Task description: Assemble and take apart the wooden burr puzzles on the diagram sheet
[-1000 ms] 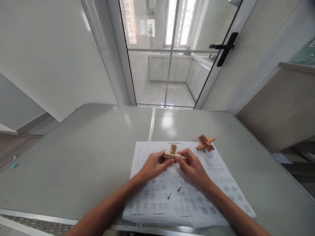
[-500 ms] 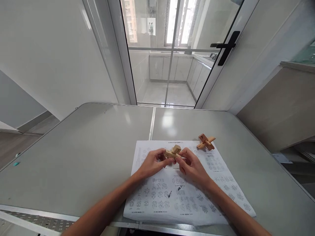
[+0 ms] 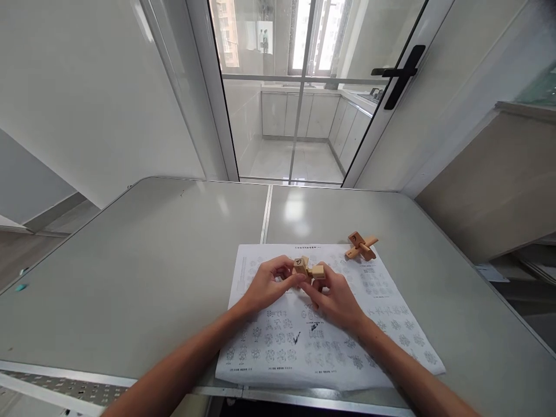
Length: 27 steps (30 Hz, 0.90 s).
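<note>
A small wooden interlocking puzzle (image 3: 307, 268) is pinched between both hands just above a printed paper sheet (image 3: 377, 315). My left hand (image 3: 267, 285) grips its left side with thumb and fingers closed. My right hand (image 3: 334, 296) holds its right block, fingers curled round it. A second wooden cross-shaped puzzle piece (image 3: 360, 246) lies on the sheet's far right corner, apart from both hands.
The grey folding table (image 3: 130, 272) has a seam down its middle and a metal front edge. A small teal object (image 3: 20, 286) lies at the far left. Behind the table stand a glass door and white walls; a beige counter is at the right.
Both hands have turned the wooden puzzle between the fingers; its blocks now sit side by side instead of upright. The piece at the right has not moved.
</note>
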Each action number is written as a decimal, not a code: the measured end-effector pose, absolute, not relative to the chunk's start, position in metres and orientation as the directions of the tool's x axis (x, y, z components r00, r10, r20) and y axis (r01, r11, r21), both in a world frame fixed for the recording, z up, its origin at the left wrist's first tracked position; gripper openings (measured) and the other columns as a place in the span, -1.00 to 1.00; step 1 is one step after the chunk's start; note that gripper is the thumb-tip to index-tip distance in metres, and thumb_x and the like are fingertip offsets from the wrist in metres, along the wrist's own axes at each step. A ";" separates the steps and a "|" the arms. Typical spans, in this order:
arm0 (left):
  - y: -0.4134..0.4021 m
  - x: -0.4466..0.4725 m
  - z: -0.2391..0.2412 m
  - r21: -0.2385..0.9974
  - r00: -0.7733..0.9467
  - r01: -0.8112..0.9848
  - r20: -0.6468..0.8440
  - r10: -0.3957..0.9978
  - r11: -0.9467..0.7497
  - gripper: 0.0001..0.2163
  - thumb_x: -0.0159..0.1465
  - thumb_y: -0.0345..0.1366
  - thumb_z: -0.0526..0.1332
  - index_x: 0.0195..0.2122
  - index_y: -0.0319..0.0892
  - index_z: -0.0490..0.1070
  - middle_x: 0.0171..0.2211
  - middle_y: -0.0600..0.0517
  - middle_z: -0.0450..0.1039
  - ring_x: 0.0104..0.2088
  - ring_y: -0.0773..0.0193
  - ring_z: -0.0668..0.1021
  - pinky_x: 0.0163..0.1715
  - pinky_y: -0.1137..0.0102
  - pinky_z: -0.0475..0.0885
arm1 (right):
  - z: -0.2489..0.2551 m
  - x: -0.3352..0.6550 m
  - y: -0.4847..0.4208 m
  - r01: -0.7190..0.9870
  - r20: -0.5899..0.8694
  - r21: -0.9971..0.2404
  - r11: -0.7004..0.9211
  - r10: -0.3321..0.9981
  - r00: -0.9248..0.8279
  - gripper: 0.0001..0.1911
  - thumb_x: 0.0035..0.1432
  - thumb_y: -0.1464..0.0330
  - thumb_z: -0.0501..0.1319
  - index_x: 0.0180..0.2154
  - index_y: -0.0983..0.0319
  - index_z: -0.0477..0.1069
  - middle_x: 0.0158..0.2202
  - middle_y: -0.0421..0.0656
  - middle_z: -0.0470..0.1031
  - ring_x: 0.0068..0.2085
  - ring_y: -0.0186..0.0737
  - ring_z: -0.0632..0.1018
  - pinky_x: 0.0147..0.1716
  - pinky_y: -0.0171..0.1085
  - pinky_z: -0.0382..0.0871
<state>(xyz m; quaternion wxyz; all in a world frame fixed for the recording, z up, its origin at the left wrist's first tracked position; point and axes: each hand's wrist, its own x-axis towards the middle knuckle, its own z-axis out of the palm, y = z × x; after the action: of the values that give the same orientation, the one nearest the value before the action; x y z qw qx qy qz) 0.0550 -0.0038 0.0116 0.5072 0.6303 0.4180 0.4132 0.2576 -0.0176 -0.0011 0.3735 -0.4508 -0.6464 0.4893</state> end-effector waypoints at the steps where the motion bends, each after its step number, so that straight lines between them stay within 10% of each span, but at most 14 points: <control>1: -0.004 0.055 0.012 0.985 0.311 0.107 0.099 0.945 -0.139 -0.70 0.32 -0.03 0.39 -0.28 -0.20 0.54 -0.37 0.05 0.44 -0.35 0.31 0.41 -0.28 0.38 0.35 | -0.001 0.257 -0.018 0.221 0.040 -0.969 0.114 0.950 -0.311 -0.57 0.31 -0.04 0.34 -0.30 0.10 0.25 -0.61 -0.33 0.37 -0.61 -0.25 0.42 -0.61 -0.27 0.22; 14: -0.005 0.056 0.017 1.000 0.347 0.003 0.014 0.938 -0.017 -0.67 0.29 -0.01 0.43 -0.18 -0.21 0.56 -0.28 0.00 0.51 -0.26 0.25 0.52 -0.19 0.33 0.43 | -0.003 0.260 -0.017 0.221 0.063 -0.964 0.148 0.935 -0.349 -0.64 0.34 0.02 0.33 -0.25 0.12 0.31 -0.56 -0.32 0.38 -0.57 -0.25 0.41 -0.55 -0.25 0.27; 19: 0.002 0.051 0.010 1.000 0.211 -0.017 0.011 0.978 -0.007 -0.59 0.32 0.08 0.38 -0.08 -0.20 0.56 -0.20 -0.06 0.60 -0.17 0.16 0.59 -0.11 0.30 0.47 | -0.003 0.265 -0.013 0.229 0.171 -0.941 0.249 0.934 -0.313 -0.69 0.40 0.05 0.27 -0.06 0.12 0.37 -0.23 -0.15 0.64 -0.52 -0.26 0.48 -0.52 -0.22 0.37; 27: 0.005 0.054 0.010 0.992 0.158 -0.122 -0.025 0.987 0.044 -0.53 0.35 0.14 0.33 -0.05 -0.22 0.48 -0.15 -0.12 0.65 -0.26 0.18 0.64 -0.12 0.24 0.56 | -0.013 0.276 0.002 0.480 0.369 -0.761 0.436 0.900 -0.232 -0.69 0.39 0.12 0.28 0.05 0.11 0.43 0.02 0.00 0.52 -0.07 0.01 0.58 -0.09 -0.03 0.56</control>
<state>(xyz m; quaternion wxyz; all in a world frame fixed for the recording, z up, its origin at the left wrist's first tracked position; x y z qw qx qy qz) 0.0537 0.0054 0.0098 0.5765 0.4965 0.4358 0.4809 0.2760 0.0025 -0.0127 0.4095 -0.4653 -0.7417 0.2563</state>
